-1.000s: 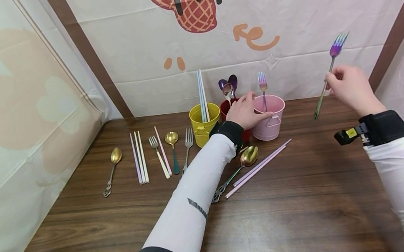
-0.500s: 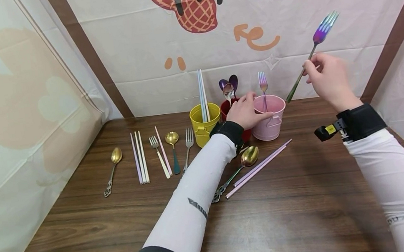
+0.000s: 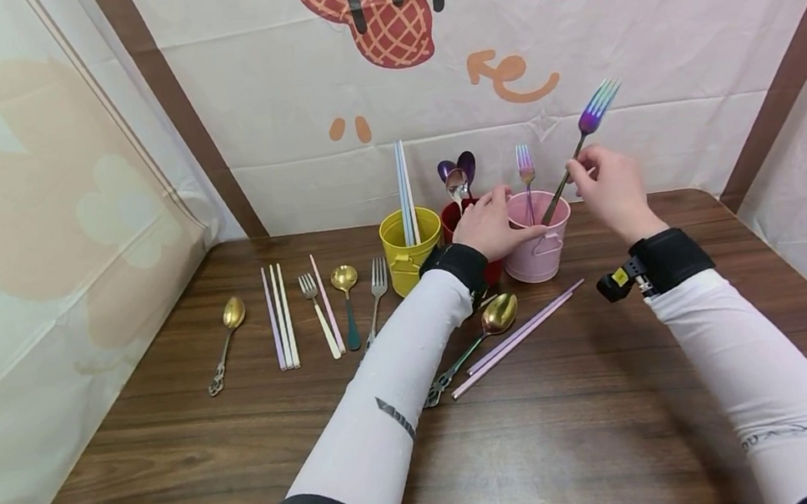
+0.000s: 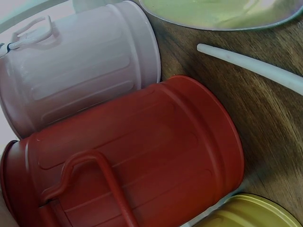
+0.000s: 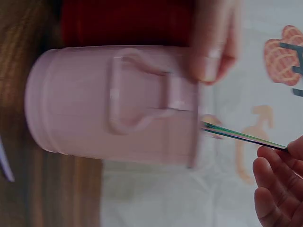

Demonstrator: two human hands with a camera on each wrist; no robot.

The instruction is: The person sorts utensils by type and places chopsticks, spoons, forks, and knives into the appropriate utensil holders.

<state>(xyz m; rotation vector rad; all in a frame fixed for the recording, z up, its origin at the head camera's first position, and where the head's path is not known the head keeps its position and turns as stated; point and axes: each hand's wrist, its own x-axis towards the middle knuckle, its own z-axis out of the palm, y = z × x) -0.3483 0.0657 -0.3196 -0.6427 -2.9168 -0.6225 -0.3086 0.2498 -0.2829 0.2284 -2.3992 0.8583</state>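
Observation:
My right hand [image 3: 615, 188] pinches a rainbow-coloured fork [image 3: 594, 112] by its handle, tines up and leaning right. The handle's lower end is at the mouth of the pink bucket [image 3: 535, 259]; the right wrist view has the handle [image 5: 246, 138] reaching the rim. Another fork [image 3: 525, 165] stands inside that bucket. My left hand [image 3: 487, 225] holds the pink bucket's rim, with its thumb [image 5: 208, 68] at the front and its fingers reaching across the red bucket [image 4: 128, 137]. Purple and silver spoons [image 3: 457, 182] stand in the red bucket, which my left hand partly covers.
Left of these, a yellow bucket [image 3: 398, 257] holds chopsticks [image 3: 405, 193]. Chopsticks [image 3: 280, 318], forks [image 3: 317, 313] and spoons [image 3: 230, 332] lie on the table's left. A gold-bowled spoon [image 3: 498, 316] and two purple-pink chopsticks [image 3: 520, 343] lie in front of the buckets.
My right hand has carried the fork left, up and then down, from the right side to the pink bucket's mouth. The left hand has stayed in place.

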